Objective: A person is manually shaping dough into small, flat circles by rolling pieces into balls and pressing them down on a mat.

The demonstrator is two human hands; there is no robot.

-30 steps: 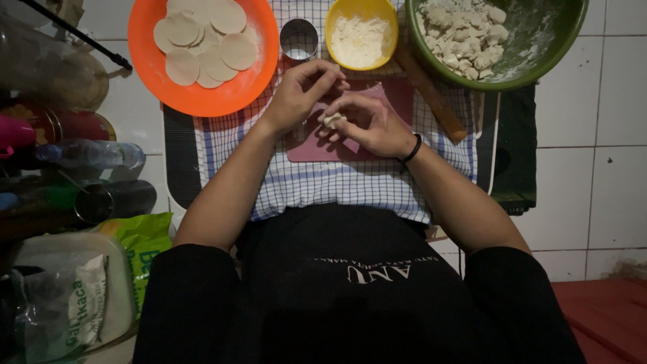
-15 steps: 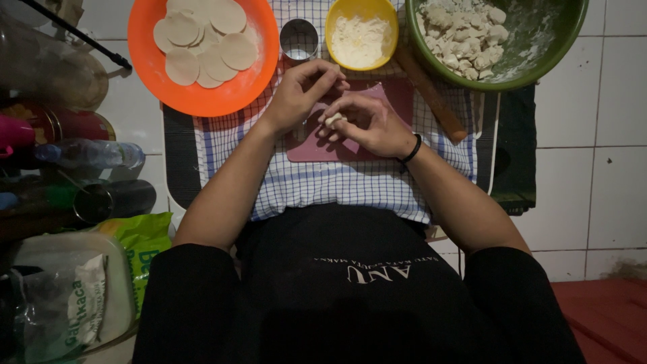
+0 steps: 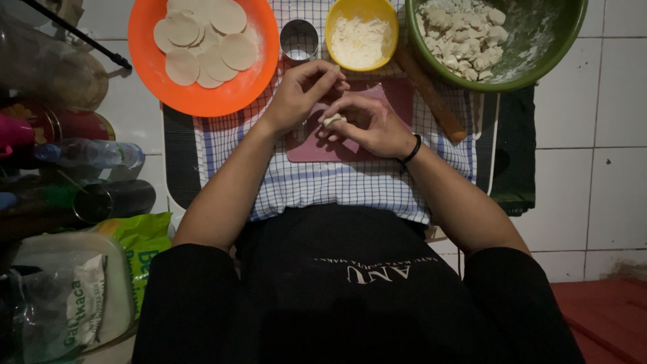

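My left hand (image 3: 300,91) and my right hand (image 3: 371,125) meet over a dark pink cutting board (image 3: 317,145) lying on a blue-checked cloth (image 3: 350,182). Between the fingertips of both hands sits a small pale piece of dough (image 3: 331,120); both pinch it. My right wrist wears a black band. An orange plate (image 3: 195,98) with several flat round dough discs (image 3: 202,40) stands to the upper left of my left hand.
A metal ring cutter (image 3: 299,39), a yellow bowl of flour (image 3: 362,37), a wooden rolling pin (image 3: 431,94) and a green bowl of dough lumps (image 3: 499,40) line the far side. Bottles, a dark cup (image 3: 111,200) and plastic bags (image 3: 74,296) crowd the left on white tiles.
My fingers have shifted slightly around the dough piece; the hands stay in the same place over the board.
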